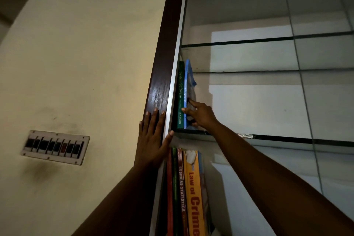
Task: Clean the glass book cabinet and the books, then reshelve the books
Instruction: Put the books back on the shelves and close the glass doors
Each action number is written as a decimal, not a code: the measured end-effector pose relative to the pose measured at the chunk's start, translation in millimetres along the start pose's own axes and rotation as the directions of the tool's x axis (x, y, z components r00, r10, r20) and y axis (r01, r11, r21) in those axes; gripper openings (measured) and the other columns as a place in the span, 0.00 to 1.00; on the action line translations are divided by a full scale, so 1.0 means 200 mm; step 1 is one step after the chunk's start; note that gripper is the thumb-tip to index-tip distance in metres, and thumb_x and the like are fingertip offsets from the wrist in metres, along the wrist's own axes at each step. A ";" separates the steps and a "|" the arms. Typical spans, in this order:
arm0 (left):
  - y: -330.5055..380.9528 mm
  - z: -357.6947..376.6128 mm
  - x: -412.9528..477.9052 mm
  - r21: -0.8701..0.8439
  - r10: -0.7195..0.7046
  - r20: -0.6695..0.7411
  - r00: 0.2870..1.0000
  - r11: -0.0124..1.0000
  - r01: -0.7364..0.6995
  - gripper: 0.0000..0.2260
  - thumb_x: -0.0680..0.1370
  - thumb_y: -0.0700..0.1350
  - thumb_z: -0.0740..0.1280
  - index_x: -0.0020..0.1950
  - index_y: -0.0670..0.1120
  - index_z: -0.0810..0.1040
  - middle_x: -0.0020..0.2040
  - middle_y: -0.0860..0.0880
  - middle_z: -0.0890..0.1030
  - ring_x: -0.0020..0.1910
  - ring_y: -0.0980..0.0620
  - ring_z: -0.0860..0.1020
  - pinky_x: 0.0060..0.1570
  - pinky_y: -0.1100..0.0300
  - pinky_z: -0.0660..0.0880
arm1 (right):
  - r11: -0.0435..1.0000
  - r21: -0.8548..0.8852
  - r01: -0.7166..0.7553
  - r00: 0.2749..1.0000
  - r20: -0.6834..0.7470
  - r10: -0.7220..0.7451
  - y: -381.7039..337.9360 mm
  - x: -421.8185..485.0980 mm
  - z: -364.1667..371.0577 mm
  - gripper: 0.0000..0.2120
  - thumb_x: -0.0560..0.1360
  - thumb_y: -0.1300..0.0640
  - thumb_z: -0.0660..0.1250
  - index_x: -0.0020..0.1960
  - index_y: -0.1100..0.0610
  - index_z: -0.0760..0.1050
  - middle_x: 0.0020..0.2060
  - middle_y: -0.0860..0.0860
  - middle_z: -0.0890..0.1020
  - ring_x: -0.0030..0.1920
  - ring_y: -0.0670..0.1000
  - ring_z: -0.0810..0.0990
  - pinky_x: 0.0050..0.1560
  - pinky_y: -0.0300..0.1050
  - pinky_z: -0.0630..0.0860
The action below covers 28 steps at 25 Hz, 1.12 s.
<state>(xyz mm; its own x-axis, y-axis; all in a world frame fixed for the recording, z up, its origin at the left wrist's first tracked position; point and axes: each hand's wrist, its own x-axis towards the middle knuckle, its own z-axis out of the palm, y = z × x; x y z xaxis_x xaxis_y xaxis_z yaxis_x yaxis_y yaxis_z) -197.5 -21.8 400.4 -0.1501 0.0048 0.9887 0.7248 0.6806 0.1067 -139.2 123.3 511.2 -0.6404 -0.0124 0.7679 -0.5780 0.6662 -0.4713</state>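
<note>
Fingers of the right hand pinch the blue book, beside the green book at the left end of the shelf. Left hand flat on the frame, fingers straight. Nothing props the blue book's right side, so it could flop once released.

both arms reach up; left grip flat-fingered, right grip pinching.
</note>
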 end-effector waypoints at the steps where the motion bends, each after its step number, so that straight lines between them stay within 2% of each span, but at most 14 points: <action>1: 0.01 -0.02 0.01 -0.037 -0.020 0.045 0.999 0.999 0.022 0.35 0.73 0.69 0.40 0.76 0.54 0.45 0.77 0.56 0.41 0.75 0.57 0.36 0.70 0.62 0.31 | 0.997 -0.075 -0.008 1.000 0.019 0.009 0.01 -0.01 0.01 0.25 0.76 0.50 0.64 0.71 0.54 0.65 0.62 0.60 0.75 0.56 0.59 0.78 0.54 0.52 0.78; 5: 0.06 -0.15 0.01 -0.203 -0.102 0.168 0.981 0.970 0.135 0.30 0.76 0.61 0.51 0.76 0.51 0.54 0.77 0.53 0.51 0.76 0.54 0.46 0.74 0.51 0.48 | 0.963 -0.267 0.028 0.999 0.048 -0.016 -0.02 -0.15 -0.03 0.21 0.79 0.49 0.60 0.67 0.61 0.69 0.62 0.60 0.75 0.59 0.57 0.75 0.50 0.39 0.70; 8: 0.19 -0.29 -0.11 -0.414 -0.170 0.158 0.973 0.883 0.222 0.17 0.81 0.49 0.58 0.70 0.53 0.65 0.71 0.55 0.65 0.70 0.57 0.62 0.67 0.59 0.62 | 0.997 -0.064 0.038 0.999 -0.014 -0.039 -0.11 -0.34 -0.07 0.20 0.78 0.51 0.61 0.68 0.58 0.69 0.63 0.55 0.76 0.60 0.52 0.77 0.59 0.37 0.70; 10: 0.24 -0.39 -0.23 -0.467 -0.237 0.221 0.946 0.826 0.316 0.12 0.81 0.46 0.58 0.62 0.59 0.68 0.62 0.61 0.70 0.60 0.63 0.68 0.58 0.66 0.65 | 0.990 0.067 0.123 0.990 0.057 -0.127 -0.16 -0.54 -0.03 0.16 0.79 0.54 0.62 0.64 0.57 0.74 0.58 0.53 0.80 0.47 0.41 0.81 0.49 0.30 0.74; 11: 0.23 -0.44 -0.31 -0.446 -0.278 0.287 0.917 0.808 0.384 0.12 0.80 0.47 0.59 0.62 0.59 0.70 0.60 0.61 0.70 0.58 0.64 0.69 0.56 0.67 0.65 | 0.984 0.069 0.164 0.979 0.109 -0.171 -0.15 -0.65 0.01 0.14 0.79 0.55 0.62 0.62 0.57 0.76 0.55 0.51 0.81 0.43 0.37 0.80 0.47 0.28 0.74; 13: 0.12 -0.52 -0.56 -0.270 -0.371 0.444 0.815 0.813 0.517 0.14 0.79 0.49 0.61 0.65 0.57 0.71 0.62 0.60 0.71 0.61 0.61 0.68 0.58 0.66 0.64 | 0.976 0.113 0.185 0.950 0.235 -0.207 -0.10 -0.88 0.13 0.13 0.78 0.55 0.63 0.60 0.55 0.78 0.54 0.48 0.82 0.48 0.38 0.78 0.50 0.26 0.71; 15: -0.03 -0.64 -0.88 -0.062 -0.474 0.522 0.709 0.808 0.585 0.12 0.78 0.47 0.64 0.61 0.58 0.73 0.63 0.57 0.73 0.64 0.56 0.70 0.59 0.65 0.65 | 0.969 0.209 0.130 0.910 0.362 -0.201 -0.03 -1.06 0.28 0.13 0.77 0.53 0.63 0.60 0.53 0.78 0.55 0.46 0.81 0.52 0.38 0.76 0.50 0.23 0.68; 17: -0.13 -0.86 -1.20 -0.008 -0.562 0.564 0.605 0.729 0.684 0.10 0.76 0.47 0.67 0.56 0.59 0.75 0.60 0.54 0.76 0.63 0.51 0.73 0.54 0.67 0.69 | 0.953 0.304 -0.004 0.863 0.483 -0.151 0.03 -1.18 0.48 0.13 0.77 0.54 0.64 0.60 0.53 0.78 0.51 0.45 0.81 0.51 0.41 0.77 0.53 0.31 0.72; 19: -0.14 -1.11 -1.42 -0.104 -0.623 0.557 0.549 0.604 0.790 0.15 0.62 0.59 0.77 0.47 0.63 0.82 0.50 0.59 0.82 0.51 0.57 0.79 0.45 0.73 0.73 | 0.919 0.370 -0.136 0.799 0.589 -0.119 0.06 -1.26 0.72 0.11 0.77 0.54 0.64 0.58 0.52 0.79 0.46 0.46 0.82 0.48 0.44 0.78 0.51 0.40 0.74; 21: -0.20 -1.33 -1.62 -0.190 -0.798 0.431 0.421 0.376 0.907 0.24 0.41 0.66 0.79 0.34 0.60 0.84 0.36 0.60 0.83 0.37 0.63 0.80 0.35 0.75 0.73 | 0.884 0.397 -0.247 0.723 0.683 -0.105 0.06 -1.37 0.97 0.10 0.77 0.54 0.64 0.56 0.50 0.79 0.46 0.50 0.82 0.46 0.45 0.79 0.47 0.41 0.75; 22: -0.24 -1.44 -1.71 -0.181 -0.854 0.357 0.378 0.334 0.925 0.25 0.44 0.64 0.80 0.35 0.54 0.85 0.36 0.57 0.83 0.35 0.62 0.80 0.33 0.72 0.74 | 0.866 0.405 -0.293 0.682 0.723 -0.107 0.05 -1.42 1.10 0.10 0.77 0.54 0.64 0.56 0.50 0.79 0.46 0.50 0.82 0.45 0.45 0.79 0.45 0.40 0.75; 23: -0.29 -1.56 -1.80 -0.102 -0.898 0.310 0.313 0.296 0.950 0.22 0.56 0.59 0.80 0.42 0.48 0.86 0.39 0.53 0.83 0.38 0.58 0.79 0.34 0.68 0.73 | 0.849 0.407 -0.337 0.642 0.759 -0.109 0.03 -1.48 1.23 0.10 0.77 0.54 0.63 0.56 0.51 0.79 0.47 0.51 0.83 0.45 0.46 0.79 0.44 0.38 0.75; 25: -0.41 -1.80 -2.00 0.066 -0.949 0.236 0.210 0.231 0.971 0.13 0.77 0.43 0.66 0.60 0.38 0.78 0.47 0.46 0.80 0.45 0.50 0.74 0.35 0.64 0.69 | 0.803 0.396 -0.446 0.566 0.820 -0.090 -0.05 -1.60 1.47 0.11 0.78 0.55 0.63 0.58 0.54 0.78 0.49 0.53 0.82 0.43 0.45 0.79 0.41 0.34 0.75; 28: -0.56 -2.15 -2.25 0.168 -0.986 0.121 0.119 0.138 0.976 0.13 0.80 0.38 0.59 0.63 0.40 0.75 0.51 0.45 0.78 0.49 0.49 0.74 0.37 0.64 0.70 | 0.702 0.358 -0.616 0.469 0.883 -0.039 -0.23 -1.79 1.81 0.12 0.79 0.57 0.61 0.61 0.57 0.76 0.48 0.50 0.81 0.42 0.43 0.78 0.41 0.34 0.74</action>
<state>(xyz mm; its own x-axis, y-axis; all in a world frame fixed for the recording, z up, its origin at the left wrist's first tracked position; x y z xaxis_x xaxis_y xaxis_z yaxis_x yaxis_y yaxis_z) 77.6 -415.1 -11.9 -0.8133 -0.5818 -0.0006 -0.1595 0.2220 0.9619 -67.4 -172.1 101.1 -0.7242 -0.6896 -0.0049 -0.1923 0.2088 -0.9589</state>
